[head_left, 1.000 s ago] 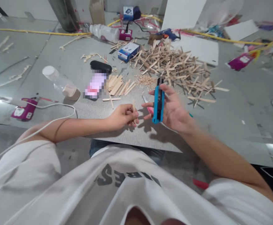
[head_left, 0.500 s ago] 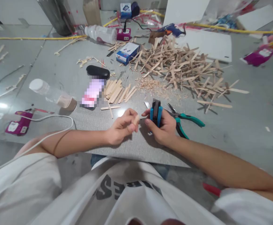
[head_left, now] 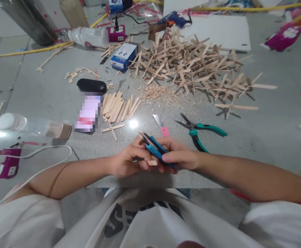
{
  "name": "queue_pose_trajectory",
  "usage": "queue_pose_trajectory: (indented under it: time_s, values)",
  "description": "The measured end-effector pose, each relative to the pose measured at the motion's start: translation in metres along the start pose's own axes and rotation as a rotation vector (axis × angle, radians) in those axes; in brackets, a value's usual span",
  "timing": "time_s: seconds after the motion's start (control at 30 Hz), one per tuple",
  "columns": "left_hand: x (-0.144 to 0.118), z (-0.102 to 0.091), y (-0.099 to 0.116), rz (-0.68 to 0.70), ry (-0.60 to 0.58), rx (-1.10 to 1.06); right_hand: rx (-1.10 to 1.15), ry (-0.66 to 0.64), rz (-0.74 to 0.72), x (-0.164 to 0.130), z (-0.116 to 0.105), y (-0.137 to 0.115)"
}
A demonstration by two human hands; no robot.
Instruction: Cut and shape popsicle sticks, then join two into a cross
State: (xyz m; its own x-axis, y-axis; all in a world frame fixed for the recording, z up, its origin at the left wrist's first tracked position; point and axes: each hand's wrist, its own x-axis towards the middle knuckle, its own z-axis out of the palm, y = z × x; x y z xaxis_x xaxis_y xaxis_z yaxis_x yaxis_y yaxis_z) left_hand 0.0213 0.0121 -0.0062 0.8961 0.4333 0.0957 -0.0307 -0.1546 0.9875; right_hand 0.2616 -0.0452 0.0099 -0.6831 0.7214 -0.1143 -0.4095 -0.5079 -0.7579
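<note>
My left hand pinches a short piece of wooden craft stick, its end pointing right. My right hand is wrapped round a blue-and-black tool that looks like a utility knife. The tool slants up and left, its tip near my left fingers; the two hands meet, and its exact contact with the stick is hidden. Just beyond my right hand lies a pink-handled blade. Needle-nose pliers with green handles lie open to the right.
A neat group of craft sticks lies ahead, beside a phone and black case. Behind are wood shavings, a large stick pile and a blue box. A bottle and white cable are left.
My hands have come together and nearer my body. The blue-and-black tool has tipped from upright to slanting left, over my left fingers. The camera view has shifted, and the pink-handled blade now shows more.
</note>
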Motion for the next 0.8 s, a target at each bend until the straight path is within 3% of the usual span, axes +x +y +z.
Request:
queue_pose_trajectory:
  time_s: [0.07,0.17,0.27,0.37,0.5,0.63,0.8]
  values:
    - [-0.002,-0.003,-0.001,0.031,0.067,-0.034,0.025,0.06,-0.072,0.001,-0.002,-0.002]
    - [-0.003,-0.004,-0.005,0.04,0.348,-0.037,0.003,0.226,-0.225,0.004,-0.004,-0.005]
    - [0.0,-0.001,-0.008,0.14,0.559,-0.233,-0.067,0.4,-0.291,0.009,-0.004,-0.009]
    - [0.002,0.003,-0.008,0.138,0.555,-0.414,-0.052,0.557,-0.293,0.015,-0.005,-0.013]
    - [0.001,0.005,-0.001,0.037,0.559,-0.461,-0.041,0.709,-0.286,0.02,-0.005,-0.015]
    - [0.001,0.006,0.008,-0.071,0.567,-0.471,-0.131,0.743,-0.316,0.021,-0.008,-0.014]
    - [0.005,0.006,0.017,-0.202,0.53,-0.518,-0.427,0.802,-0.399,0.014,-0.014,-0.009]
